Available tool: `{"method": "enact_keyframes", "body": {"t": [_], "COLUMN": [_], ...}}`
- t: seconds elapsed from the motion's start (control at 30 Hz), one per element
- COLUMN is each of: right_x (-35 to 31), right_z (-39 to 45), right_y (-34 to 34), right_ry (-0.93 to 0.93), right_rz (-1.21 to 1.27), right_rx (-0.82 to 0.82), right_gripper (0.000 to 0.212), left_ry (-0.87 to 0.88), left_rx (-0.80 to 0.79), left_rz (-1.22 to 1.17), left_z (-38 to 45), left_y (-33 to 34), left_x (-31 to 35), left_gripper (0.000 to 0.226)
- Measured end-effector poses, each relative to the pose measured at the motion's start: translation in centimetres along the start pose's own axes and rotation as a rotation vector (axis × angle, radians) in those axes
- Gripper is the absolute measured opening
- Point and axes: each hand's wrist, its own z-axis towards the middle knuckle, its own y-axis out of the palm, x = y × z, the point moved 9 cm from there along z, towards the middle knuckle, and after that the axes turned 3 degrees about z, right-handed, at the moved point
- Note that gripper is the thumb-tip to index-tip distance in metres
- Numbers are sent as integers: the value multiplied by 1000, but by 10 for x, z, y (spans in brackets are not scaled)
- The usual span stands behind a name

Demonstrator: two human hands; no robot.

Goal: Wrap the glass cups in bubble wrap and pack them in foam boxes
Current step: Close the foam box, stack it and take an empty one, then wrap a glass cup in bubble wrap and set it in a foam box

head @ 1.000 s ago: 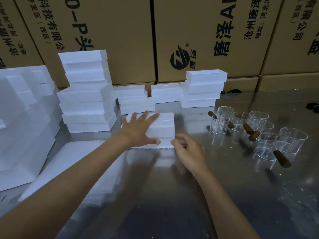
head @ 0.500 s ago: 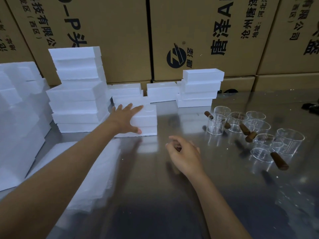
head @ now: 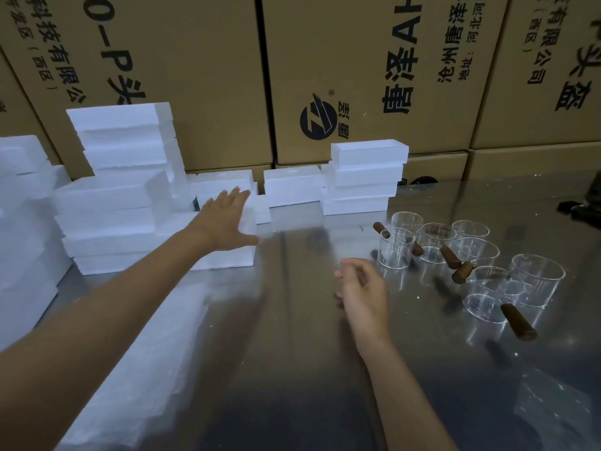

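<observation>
So I've shoved that foam box (head: 227, 255) back and left since a second ago, it's now snug against the big foam stack (head: 117, 190) instead of out in the middle of the table (head: 292, 353). My left hand (head: 227, 219) is flat on top of it, fingers straight and spread, thumb sticking out to the right over the box edge, not gripping anything. My right hand (head: 361, 288) let go of the box and pulled back; it's hovering over the steel with fingers loosely curled, holding nothing. The glass cups (head: 471, 255) with wooden handles sit in a cluster just right of that hand, not touching it. Bubble wrap (head: 140, 369) lies under my left forearm.
</observation>
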Motion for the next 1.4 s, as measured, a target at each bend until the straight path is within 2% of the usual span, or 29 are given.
{"method": "enact_keyframes", "body": {"t": [0.1, 0.17, 0.33, 0.53, 0.7, 0.77, 0.9, 1.07, 1.2, 1.27, 1.4], "right_x": [6, 7, 4, 0, 0, 0, 0, 2, 5, -4, -52], "right_z": [4, 7, 16, 16, 16, 16, 17, 19, 21, 17, 2], "right_y": [14, 20, 21, 17, 17, 15, 16, 16, 14, 7, -21], "right_ry": [-25, -47, -28, -128, -109, -108, -88, -101, -80, -119, -497], "right_rz": [-137, -231, -194, -297, -313, -328, -297, -261, -227, -247, -532], "right_rx": [-115, -210, -329, -244, -240, -226, -243, -248, -236, -155, 183], "right_gripper": [18, 16, 20, 23, 22, 20, 21, 18, 19, 21, 23], "left_ry": [90, 110, 65, 34, -99, -129, -123, -89, -86, -90, -72], "left_rx": [94, 78, 27, 26, 2, 58, 189, 227, 247, 214, 99], "left_rz": [-136, -210, -314, -327, -330, -344, -403, -507, -611, -641, -612], "left_z": [22, 43, 104, 171, 204, 207, 198, 167, 109, 70, -11], "left_y": [-22, -27, -26, -29, -18, -15, -23, -46, -51, -43, -14], "left_x": [48, 77, 137, 182, 184, 181, 175, 158, 136, 125, 107], "left_gripper": [90, 81, 74, 73, 65, 59, 43, 40, 35, 31, 20]}}
